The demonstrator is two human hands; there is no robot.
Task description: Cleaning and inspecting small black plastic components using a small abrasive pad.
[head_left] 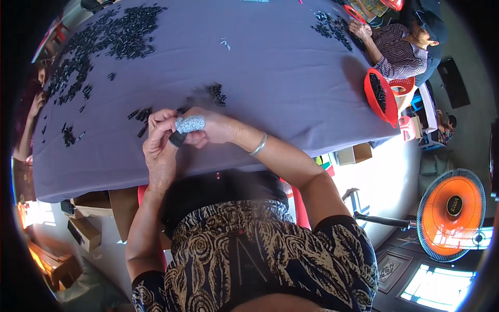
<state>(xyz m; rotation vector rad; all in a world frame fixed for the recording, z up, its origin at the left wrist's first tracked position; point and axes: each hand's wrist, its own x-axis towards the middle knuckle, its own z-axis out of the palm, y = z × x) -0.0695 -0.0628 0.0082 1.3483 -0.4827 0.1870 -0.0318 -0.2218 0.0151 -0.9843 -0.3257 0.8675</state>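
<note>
2 bare hands, the left hand point(160, 139) and the right hand point(221, 126), are held together over the near edge of a grey-purple tablecloth point(291, 73), with fingers curled inward and meeting. A silvery wrap point(191, 124) is worn on a right digit, and a black wrap point(178, 139) is seen at the left thumb. Whether anything is pinched between the fingertips cannot be told — the meeting point is hidden and slightly blurred.

Small black pieces are spread in groups around the hands. 1 cluster of black pieces point(217, 95) is set just beyond the right hand, which is the nearer of the 2; another group of black pieces point(139, 114) is placed just beside the left hand, on its outer side. No shared long axis is shown: the short pieces are pointed in mixed directions. Well beyond, toward the far left, a large heap of black pieces point(125, 31) is scattered.
</note>
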